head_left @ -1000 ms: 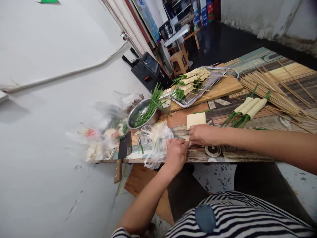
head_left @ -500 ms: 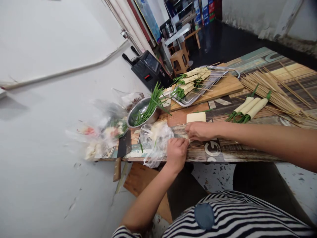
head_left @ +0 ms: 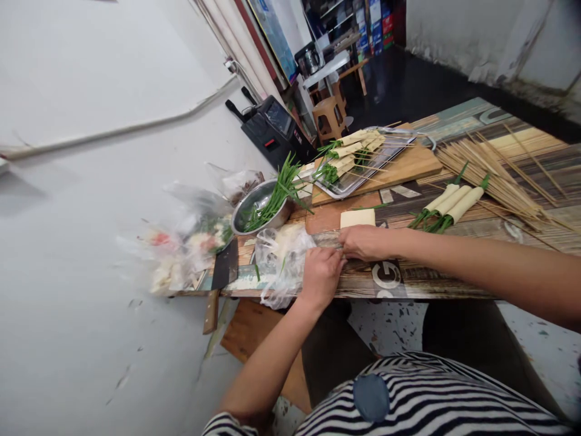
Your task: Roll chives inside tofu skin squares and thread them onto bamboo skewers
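My left hand [head_left: 323,272] and my right hand [head_left: 361,241] meet low over the front of the table, fingers curled and pressed together. Whatever lies between them is hidden under the fingers. Just beyond my right hand is a stack of pale yellow tofu skin sheets [head_left: 358,217]. A crumpled clear plastic bag [head_left: 279,257] lies left of my left hand. Three tofu skin rolls [head_left: 454,203], green stalks poking from both ends, rest side by side beyond my right forearm.
A metal bowl [head_left: 236,221] holds long green chives [head_left: 276,200]. Skewered rolls fill part of a metal tray [head_left: 338,192] on a wooden board [head_left: 408,171]. Bamboo skewers [head_left: 499,181] spread at right. A cleaver [head_left: 224,266] overhangs the front edge, near bags of food [head_left: 167,266] by the wall.
Both hands stay together at nearly the same spot, with the fingers shifting slightly. The view has tilted and moved a little; the objects on the table lie as before.
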The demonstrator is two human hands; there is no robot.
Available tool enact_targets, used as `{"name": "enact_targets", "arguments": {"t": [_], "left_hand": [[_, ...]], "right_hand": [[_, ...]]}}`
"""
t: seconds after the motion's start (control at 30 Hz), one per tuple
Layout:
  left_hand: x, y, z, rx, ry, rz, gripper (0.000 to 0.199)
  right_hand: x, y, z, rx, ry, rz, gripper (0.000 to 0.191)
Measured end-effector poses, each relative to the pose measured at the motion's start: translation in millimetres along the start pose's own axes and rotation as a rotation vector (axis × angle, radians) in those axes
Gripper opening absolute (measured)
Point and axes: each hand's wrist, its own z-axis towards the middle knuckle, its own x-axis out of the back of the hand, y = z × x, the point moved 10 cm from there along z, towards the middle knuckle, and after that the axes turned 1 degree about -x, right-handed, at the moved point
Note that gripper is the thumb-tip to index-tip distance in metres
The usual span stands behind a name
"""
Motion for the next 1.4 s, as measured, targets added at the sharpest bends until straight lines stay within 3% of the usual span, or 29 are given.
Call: {"name": "enact_targets", "arguments": {"t": [0.13, 0.23, 0.33, 0.43, 0.5, 0.53, 0.6, 0.7, 0.8, 0.93, 1.1, 1.27, 1.4], "left_hand": [[-2.5, 7, -4, -0.041, 0.095, 0.012, 0.017], [-7.1, 7, -1, -0.079, 0.068, 0.015, 0.024], [-10.6, 7, 2, -0.116, -0.001, -0.004, 0.026], [-10.5, 3, 2, -0.102, -0.014, -0.039, 0.023], [-10.2, 1, 2, -0.089, 0.003, -0.069, 0.023], [-10.3, 0, 2, -0.086, 0.011, -0.082, 0.023], [-10.4, 2, 2, -0.089, 0.019, -0.097, 0.024], [-8.7, 7, 2, -0.095, 0.024, -0.096, 0.023], [-7.6, 10, 2, -0.084, 0.029, -0.086, 0.02], [-7.0, 18, 3, -0.064, 0.077, -0.106, 0.015], [-14.1, 50, 14, -0.13, 0.053, -0.1, 0.018], [-24.8, 85, 37, -0.194, 0.024, -0.104, 0.02], [-42.6, 99, 74, -0.149, -0.052, -0.079, 0.02]], "right_hand": [[-2, -9, -5, 0.013, -0.034, -0.047, 0.03], [15, -15, -22, -0.039, 0.034, -0.074, 0.026], [60, -4, -70, -0.177, 0.288, -0.128, 0.025], [93, 38, -149, -0.507, 0.465, -0.343, 0.026], [89, 76, -196, -0.777, 0.349, -0.498, 0.023], [81, 92, -212, -0.843, 0.253, -0.534, 0.023], [69, 113, -232, -0.912, 0.163, -0.569, 0.022], [60, 125, -236, -0.911, 0.139, -0.567, 0.023], [62, 126, -234, -0.907, 0.165, -0.496, 0.024], [81, 106, -241, -0.851, 0.33, -0.438, 0.023], [93, 73, -269, -0.868, 0.518, -0.321, 0.027], [75, 72, -320, -1.059, 0.65, -0.003, 0.026], [59, 74, -337, -1.045, 0.601, 0.132, 0.027]]}}
